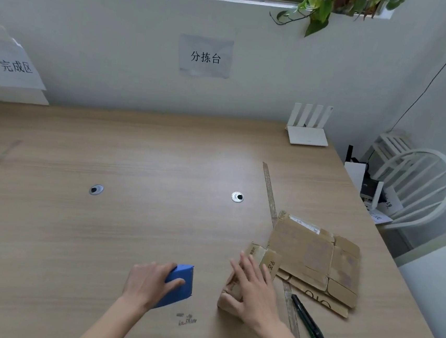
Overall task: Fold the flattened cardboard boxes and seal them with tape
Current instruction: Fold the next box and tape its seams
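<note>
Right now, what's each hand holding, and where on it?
Left hand grips the blue object by its near left end, thumb on top. Right hand rests on the small cardboard box, fingers straight on top, not gripping.

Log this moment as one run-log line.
left hand: grips blue tape dispenser | right hand: rests on small cardboard box | flattened boxes: stacked right | box cutter: on table

Wall sign (205,56) reads 分拣台; left paper sign (16,66) reads 完成区 (cardboard printing illegible)
</note>
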A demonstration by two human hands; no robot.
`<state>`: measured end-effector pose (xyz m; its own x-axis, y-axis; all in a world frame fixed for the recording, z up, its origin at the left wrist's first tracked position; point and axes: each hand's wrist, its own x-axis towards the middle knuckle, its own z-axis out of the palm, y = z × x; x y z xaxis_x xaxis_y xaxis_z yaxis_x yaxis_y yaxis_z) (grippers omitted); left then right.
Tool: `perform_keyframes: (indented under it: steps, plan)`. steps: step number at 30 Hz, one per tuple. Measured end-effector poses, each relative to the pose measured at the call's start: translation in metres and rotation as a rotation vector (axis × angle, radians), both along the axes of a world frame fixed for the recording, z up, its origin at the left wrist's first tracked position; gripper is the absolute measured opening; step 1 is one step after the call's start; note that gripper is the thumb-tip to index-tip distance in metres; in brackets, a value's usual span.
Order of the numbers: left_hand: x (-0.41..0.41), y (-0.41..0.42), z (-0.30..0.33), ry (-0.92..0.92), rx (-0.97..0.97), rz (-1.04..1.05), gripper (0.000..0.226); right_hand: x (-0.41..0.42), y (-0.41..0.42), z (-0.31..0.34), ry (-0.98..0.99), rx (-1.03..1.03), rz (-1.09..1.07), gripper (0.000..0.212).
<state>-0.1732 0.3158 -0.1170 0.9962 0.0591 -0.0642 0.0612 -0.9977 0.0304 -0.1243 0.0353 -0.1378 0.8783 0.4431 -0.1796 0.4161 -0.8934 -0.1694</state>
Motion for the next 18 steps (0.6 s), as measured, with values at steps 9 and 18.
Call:
perform_keyframes:
  steps: [9,18]
  plan:
    - [0.020,-0.013,0.033,-0.105,-0.053,-0.066,0.073,0.005,-0.012,0.018,0.226,0.111,0.136,0.085]
    - [0.027,-0.029,0.056,-0.147,-0.073,-0.203,0.057,-0.009,-0.016,0.031,0.317,0.299,0.019,0.072]
